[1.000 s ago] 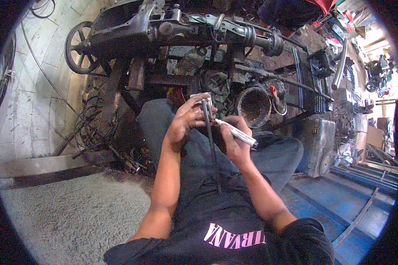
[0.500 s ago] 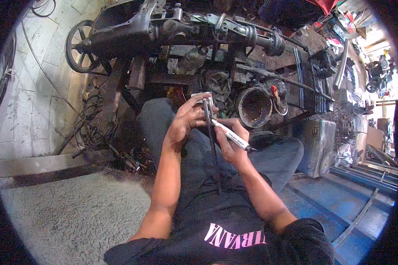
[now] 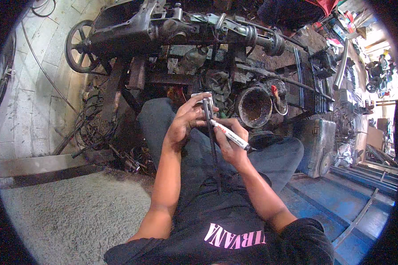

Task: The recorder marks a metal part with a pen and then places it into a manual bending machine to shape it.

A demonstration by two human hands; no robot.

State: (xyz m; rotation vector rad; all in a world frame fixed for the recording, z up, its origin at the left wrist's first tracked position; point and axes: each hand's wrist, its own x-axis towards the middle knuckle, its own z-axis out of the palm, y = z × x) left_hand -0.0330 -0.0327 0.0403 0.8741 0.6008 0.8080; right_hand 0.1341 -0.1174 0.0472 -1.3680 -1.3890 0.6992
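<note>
A long dark metal rod (image 3: 214, 154) stands out over my lap, its near end close to my shirt. My left hand (image 3: 185, 121) is closed around the rod's far end. Pressed there too, under its fingers, is a small flat light-metal piece (image 3: 200, 95), partly hidden, so its kind cannot be told. A white marker pen (image 3: 231, 136) with a black end is gripped in my right hand (image 3: 233, 150). The marker's front end meets the side of the rod, just below the left fingers; its tip is too small to make out.
A greasy machine assembly (image 3: 199, 31) with a spoked wheel (image 3: 80, 46) runs along the far side. Beyond my right knee sits a dirty round bucket (image 3: 254, 106), beside a red-handled brush (image 3: 275, 91). Cables lie at left; a grey case (image 3: 320, 148) stands at right.
My right hand and the marker have shifted very slightly; the marker's rear end sits a touch lower against the hand. The left hand and the rod look unmoved.
</note>
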